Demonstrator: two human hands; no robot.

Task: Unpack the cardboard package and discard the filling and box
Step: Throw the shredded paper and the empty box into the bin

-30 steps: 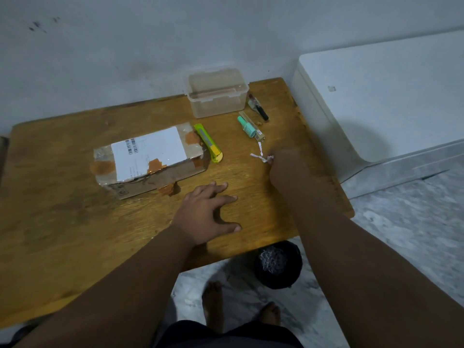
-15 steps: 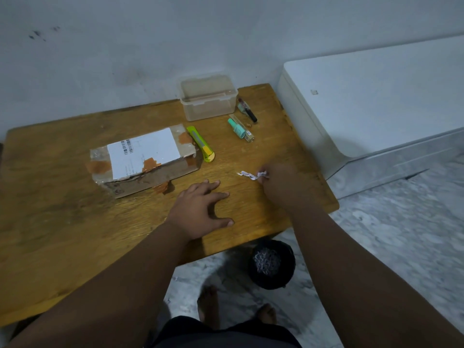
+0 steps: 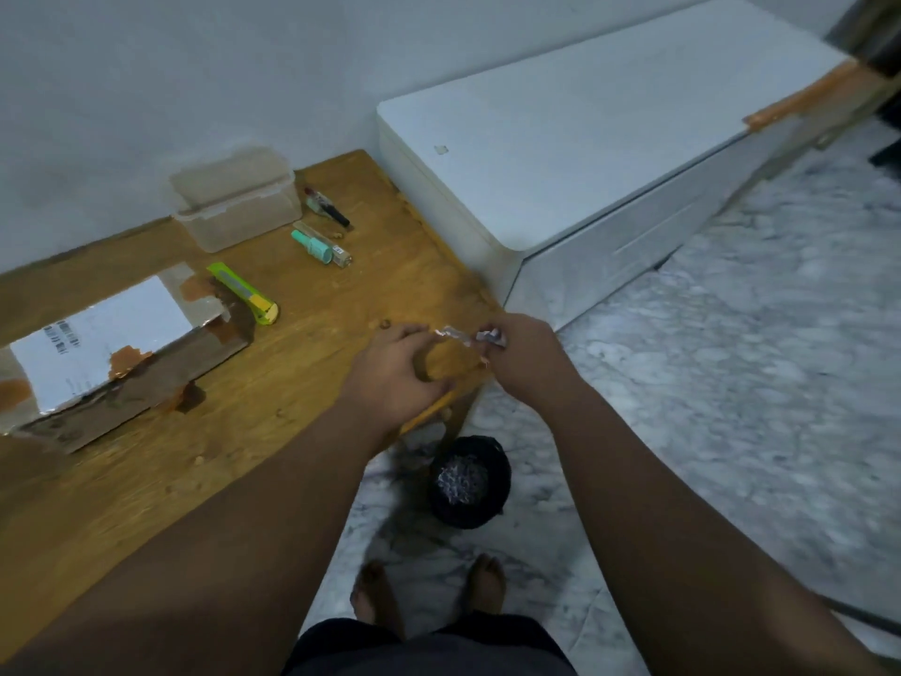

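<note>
Scrap pinched by right hand, touching left hand.

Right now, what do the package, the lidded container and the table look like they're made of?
Package: matte brown cardboard, with a white paper label. Lidded container: probably plastic, cloudy and see-through. Table: wood, perhaps varnished plywood, by its grain and faint sheen.

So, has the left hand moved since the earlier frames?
Yes. The left hand went right, away from the taped brown cardboard box, toward the right hand pinching a crumpled white paper scrap.
</note>
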